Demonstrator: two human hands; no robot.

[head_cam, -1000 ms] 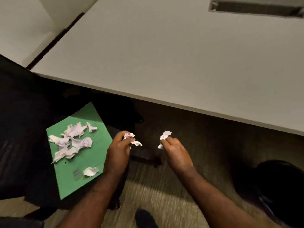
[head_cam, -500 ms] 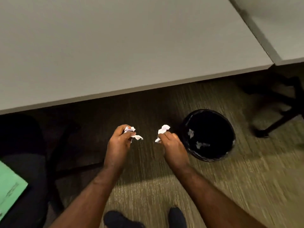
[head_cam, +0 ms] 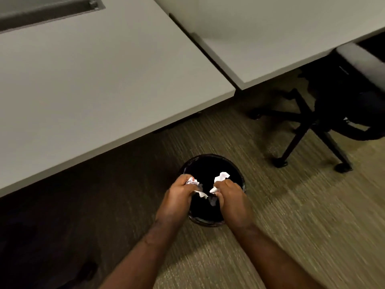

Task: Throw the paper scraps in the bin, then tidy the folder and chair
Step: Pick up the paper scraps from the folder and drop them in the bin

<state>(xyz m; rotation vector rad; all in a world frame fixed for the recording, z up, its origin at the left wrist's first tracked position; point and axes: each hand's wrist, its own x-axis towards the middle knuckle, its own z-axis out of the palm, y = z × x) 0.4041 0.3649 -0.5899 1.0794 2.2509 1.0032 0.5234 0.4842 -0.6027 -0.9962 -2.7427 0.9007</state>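
Paper scraps held in both grips over the bin.

Left grip [head_cam: 179,197] is pressed together on white paper scraps [head_cam: 192,182]; right grip [head_cam: 229,195] is pinching a second wad of scraps [head_cam: 221,177]. Black round bin [head_cam: 210,161] stands on the carpet directly beneath both grips, its opening facing up. Pale surface [head_cam: 104,80] lies ahead and left of the grips; a black chair base [head_cam: 308,130] lies ahead and right.

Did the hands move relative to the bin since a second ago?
Yes. Both the left hand and right hand now sit over the bin opening, clutching paper scraps.
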